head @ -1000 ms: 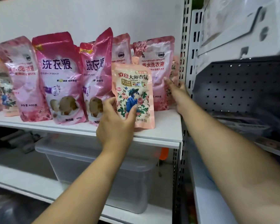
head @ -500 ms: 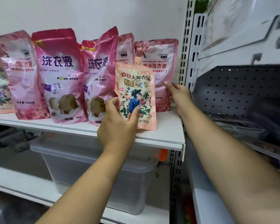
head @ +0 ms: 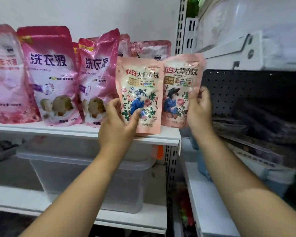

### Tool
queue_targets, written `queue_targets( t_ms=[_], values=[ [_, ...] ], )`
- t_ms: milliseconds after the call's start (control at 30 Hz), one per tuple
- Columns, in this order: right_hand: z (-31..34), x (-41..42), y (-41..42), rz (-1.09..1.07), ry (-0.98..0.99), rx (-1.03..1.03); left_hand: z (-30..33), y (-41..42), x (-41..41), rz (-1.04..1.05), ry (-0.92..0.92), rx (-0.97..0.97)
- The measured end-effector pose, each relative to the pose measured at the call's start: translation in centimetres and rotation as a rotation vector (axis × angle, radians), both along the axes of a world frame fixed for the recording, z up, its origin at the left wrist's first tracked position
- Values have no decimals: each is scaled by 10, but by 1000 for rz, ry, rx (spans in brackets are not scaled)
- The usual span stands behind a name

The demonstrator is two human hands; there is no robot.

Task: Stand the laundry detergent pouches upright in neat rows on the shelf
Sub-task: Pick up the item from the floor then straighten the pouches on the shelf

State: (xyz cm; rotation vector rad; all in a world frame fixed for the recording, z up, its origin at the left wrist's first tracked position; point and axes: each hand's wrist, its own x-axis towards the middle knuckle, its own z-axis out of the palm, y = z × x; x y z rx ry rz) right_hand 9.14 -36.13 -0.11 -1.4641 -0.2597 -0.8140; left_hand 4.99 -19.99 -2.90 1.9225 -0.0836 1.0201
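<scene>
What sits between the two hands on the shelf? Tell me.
In the head view, two peach floral pouches stand side by side between the left hand and right hand, one gripped by each.

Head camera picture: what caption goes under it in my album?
Left hand and right hand each hold a peach pouch upright at the shelf edge.

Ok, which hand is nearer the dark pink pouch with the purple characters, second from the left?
Left. The left hand grips a peach pouch two pouches right of that dark pink pouch; the right hand holds another peach pouch farther right.
</scene>
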Motion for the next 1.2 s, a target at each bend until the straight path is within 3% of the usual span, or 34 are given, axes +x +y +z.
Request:
queue_targets(
  t_ms=[100, 233, 433, 600, 933, 1200],
  values=[
    [-2, -27, 4, 11, -31, 63, 5, 6, -12, -232, 16, -167],
    [-1, -51, 19, 119, 4, 200, 12, 17, -36, -505, 176, -450],
    [-14, -84, 53, 309, 169, 469, 14, 47, -72, -672, 180, -820],
    [-39, -112, 82, 302, 278, 598, -8, 86, -95, -784, 384, -812],
    [-63, -176, 237, 260, 297, 632, -28, 250, -147, -769, 309, -748],
    [-75, -195, 397, 325, 335, 582, -47, 428, -175, -545, 261, -858]
  ],
)
